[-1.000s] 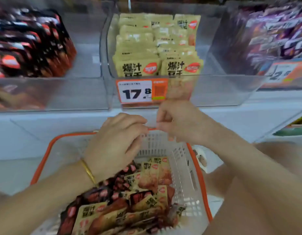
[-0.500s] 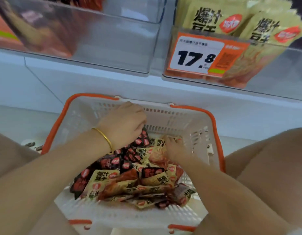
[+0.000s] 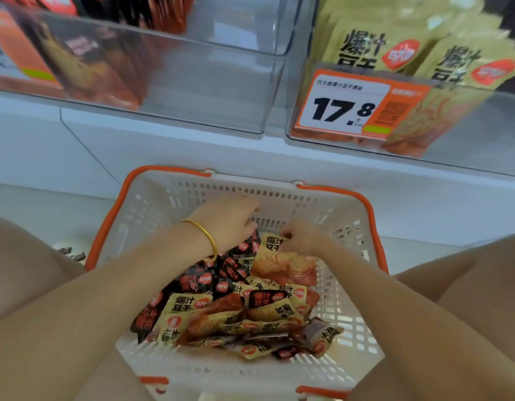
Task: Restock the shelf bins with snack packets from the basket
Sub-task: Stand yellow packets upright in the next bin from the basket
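Pinching the top edge of a yellow packet with our right hand, we are holding it tilted against the heap of snack packets in the white basket. Our left hand is resting among the dark packets at the basket's far end, fingers curled downward; we cannot tell whether they are gripping one. Above, a shelf bin of matching yellow packs is sitting behind a price tag.

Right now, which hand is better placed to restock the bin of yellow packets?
Right hand: it pinches a yellow packet, and that bin stands on its side. The left hand is over black packets.
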`<state>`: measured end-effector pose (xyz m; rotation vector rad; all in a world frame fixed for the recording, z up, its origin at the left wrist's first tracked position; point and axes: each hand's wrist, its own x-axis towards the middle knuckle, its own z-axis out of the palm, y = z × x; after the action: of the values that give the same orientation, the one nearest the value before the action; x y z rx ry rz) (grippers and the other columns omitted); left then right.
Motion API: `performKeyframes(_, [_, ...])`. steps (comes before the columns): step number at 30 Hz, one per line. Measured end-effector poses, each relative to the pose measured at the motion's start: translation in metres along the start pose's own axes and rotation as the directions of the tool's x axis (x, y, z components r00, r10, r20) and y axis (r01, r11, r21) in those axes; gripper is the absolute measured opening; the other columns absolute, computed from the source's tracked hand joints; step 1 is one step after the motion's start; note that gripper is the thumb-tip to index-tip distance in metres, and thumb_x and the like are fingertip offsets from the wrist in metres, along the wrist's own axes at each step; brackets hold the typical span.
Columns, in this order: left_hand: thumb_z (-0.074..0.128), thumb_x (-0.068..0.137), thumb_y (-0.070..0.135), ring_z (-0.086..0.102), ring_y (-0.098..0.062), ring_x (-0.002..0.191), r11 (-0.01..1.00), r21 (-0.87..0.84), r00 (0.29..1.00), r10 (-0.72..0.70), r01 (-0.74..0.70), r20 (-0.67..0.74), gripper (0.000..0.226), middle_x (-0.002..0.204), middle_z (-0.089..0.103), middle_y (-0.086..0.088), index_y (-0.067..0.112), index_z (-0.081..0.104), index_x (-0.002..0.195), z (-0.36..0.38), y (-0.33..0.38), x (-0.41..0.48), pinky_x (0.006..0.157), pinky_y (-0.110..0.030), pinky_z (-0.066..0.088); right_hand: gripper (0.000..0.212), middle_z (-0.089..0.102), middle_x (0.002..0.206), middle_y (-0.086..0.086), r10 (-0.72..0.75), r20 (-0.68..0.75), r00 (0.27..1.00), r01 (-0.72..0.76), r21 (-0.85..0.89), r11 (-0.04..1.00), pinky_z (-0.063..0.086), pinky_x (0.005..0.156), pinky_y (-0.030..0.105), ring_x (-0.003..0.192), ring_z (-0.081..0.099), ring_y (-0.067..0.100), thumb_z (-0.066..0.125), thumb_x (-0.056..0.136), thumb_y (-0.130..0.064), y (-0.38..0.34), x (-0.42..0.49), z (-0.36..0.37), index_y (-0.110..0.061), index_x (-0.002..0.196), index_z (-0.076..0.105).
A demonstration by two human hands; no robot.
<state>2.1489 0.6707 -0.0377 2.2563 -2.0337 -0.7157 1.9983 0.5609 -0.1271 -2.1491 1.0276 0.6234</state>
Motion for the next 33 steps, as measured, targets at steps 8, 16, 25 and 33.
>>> performKeyframes(8, [0.066, 0.085, 0.023, 0.06, -0.018, 0.084, 0.887, -0.438, 0.973, 0.049, -0.147, -0.227, 0.012, 0.088, 0.063, 0.004, 0.028, 0.056, 0.088, -0.025, 0.055, -0.012, 0.075, -0.034, 0.049, 0.01, 0.061, 0.08, 0.003, -0.117, -0.313, 0.943, 0.27, 0.508, 0.818, 0.048, 0.064, 0.024, 0.067, 0.058, 0.008, 0.069, 0.083, -0.007, -0.018, -0.137, -0.09, -0.004, 0.092, 0.067])
performKeyframes(16, [0.066, 0.087, 0.02, 0.052, 0.003, 0.056, 0.706, -0.511, 0.796, 0.126, -0.491, -0.592, 0.015, 0.063, 0.06, 0.011, 0.019, 0.057, 0.074, -0.145, 0.155, -0.002, 0.059, -0.018, 0.043, 0.022, 0.073, 0.087, 0.005, -0.056, -0.61, 0.791, 0.576, 0.71, 0.404, 0.057, 0.075, 0.036, 0.077, 0.069, 0.018, 0.075, 0.066, -0.011, 0.0, -0.242, -0.159, -0.014, 0.088, 0.07])
performKeyframes(25, [0.035, 0.096, 0.043, 0.047, -0.029, 0.118, 0.972, 0.141, 0.839, 0.236, -0.191, -0.491, 0.051, 0.127, 0.053, -0.016, 0.004, 0.055, 0.122, -0.206, 0.176, 0.082, 0.097, -0.033, 0.034, 0.025, 0.068, 0.107, 0.011, 0.237, -0.921, 0.311, 0.153, 0.294, 0.944, 0.045, 0.075, 0.029, 0.101, 0.063, 0.023, 0.067, 0.082, -0.011, 0.044, -0.175, -0.302, -0.006, 0.106, 0.067])
performKeyframes(33, [0.016, 0.096, 0.056, -0.007, -0.018, 0.146, 0.964, 0.262, 0.977, 0.088, -0.035, -0.193, 0.063, 0.159, -0.005, -0.003, 0.028, 0.004, 0.151, -0.202, 0.17, 0.116, 0.119, -0.039, 0.002, 0.049, 0.062, 0.117, 0.006, 0.358, -0.766, 0.533, -0.007, 0.419, 0.908, 0.044, 0.074, 0.025, 0.104, 0.061, 0.023, 0.072, 0.082, -0.035, 0.074, -0.066, -0.34, -0.011, 0.122, 0.056])
